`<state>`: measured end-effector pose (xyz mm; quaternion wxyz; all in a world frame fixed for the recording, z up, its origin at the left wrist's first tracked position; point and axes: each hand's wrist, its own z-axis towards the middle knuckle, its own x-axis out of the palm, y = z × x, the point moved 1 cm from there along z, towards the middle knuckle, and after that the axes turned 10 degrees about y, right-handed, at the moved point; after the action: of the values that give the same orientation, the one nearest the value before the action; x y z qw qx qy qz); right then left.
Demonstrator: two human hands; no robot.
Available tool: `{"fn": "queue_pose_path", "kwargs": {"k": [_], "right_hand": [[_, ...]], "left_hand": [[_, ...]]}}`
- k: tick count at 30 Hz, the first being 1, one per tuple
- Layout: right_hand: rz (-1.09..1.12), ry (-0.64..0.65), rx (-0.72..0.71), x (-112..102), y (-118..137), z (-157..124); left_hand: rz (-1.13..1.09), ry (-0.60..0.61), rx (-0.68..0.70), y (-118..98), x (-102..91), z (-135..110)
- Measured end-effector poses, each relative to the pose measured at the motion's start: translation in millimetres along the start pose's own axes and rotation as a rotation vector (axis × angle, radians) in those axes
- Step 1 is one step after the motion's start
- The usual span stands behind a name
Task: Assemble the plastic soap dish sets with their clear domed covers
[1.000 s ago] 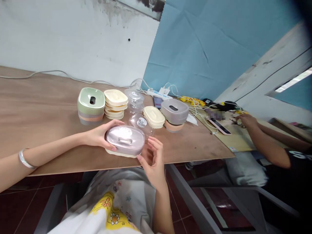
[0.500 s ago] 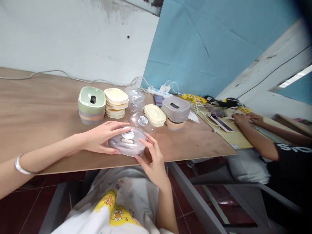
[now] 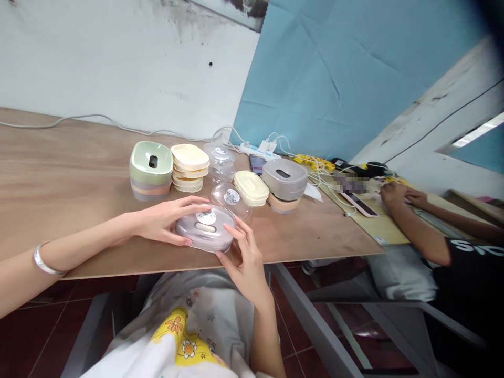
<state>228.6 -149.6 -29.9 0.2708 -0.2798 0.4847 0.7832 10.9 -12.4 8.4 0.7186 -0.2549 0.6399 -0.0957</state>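
A grey oval box with a clear lid (image 3: 205, 231) lies near the front edge of the wooden table (image 3: 63, 178). My left hand (image 3: 165, 220) wraps its left side, thumb in front and fingers over the top by a round sticker. My right hand (image 3: 242, 252) presses its fingers against the box's right end. Just behind it sits a loose clear lid (image 3: 231, 199) with a round label.
Behind stand a green and grey box stack (image 3: 151, 170), cream trays (image 3: 189, 167), clear lids (image 3: 221, 160), a cream tray (image 3: 250, 187) and a grey box on a peach one (image 3: 284, 184). Power strip and cables (image 3: 263, 149) lie beyond. Another person's arms (image 3: 409, 215) rest at the right.
The box was tilted up off the table a second ago; now it lies flat under the clear lid. My left fingers moved over its top and my right hand closed in on its end.
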Motion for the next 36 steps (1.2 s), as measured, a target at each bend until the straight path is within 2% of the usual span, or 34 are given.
{"fn": "queue_pose_path", "kwargs": {"k": [5, 14, 23, 30, 36], "right_hand": [[-0.003, 0.009, -0.001, 0, 0, 0], [-0.018, 0.011, -0.016, 1, 0, 0], [-0.020, 0.005, -0.014, 3, 2, 0], [0.272, -0.024, -0.005, 2, -5, -2], [0.270, -0.036, 0.001, 3, -5, -2]], "left_hand": [[-0.036, -0.069, -0.034, 5, 2.4, -1], [-0.067, 0.019, -0.087, 1, -3.0, -1], [-0.064, -0.002, -0.071, 1, -5.3, 0], [-0.063, 0.032, -0.073, 4, -8.8, -3], [-0.101, -0.034, -0.060, 13, -7.7, -5]]}}
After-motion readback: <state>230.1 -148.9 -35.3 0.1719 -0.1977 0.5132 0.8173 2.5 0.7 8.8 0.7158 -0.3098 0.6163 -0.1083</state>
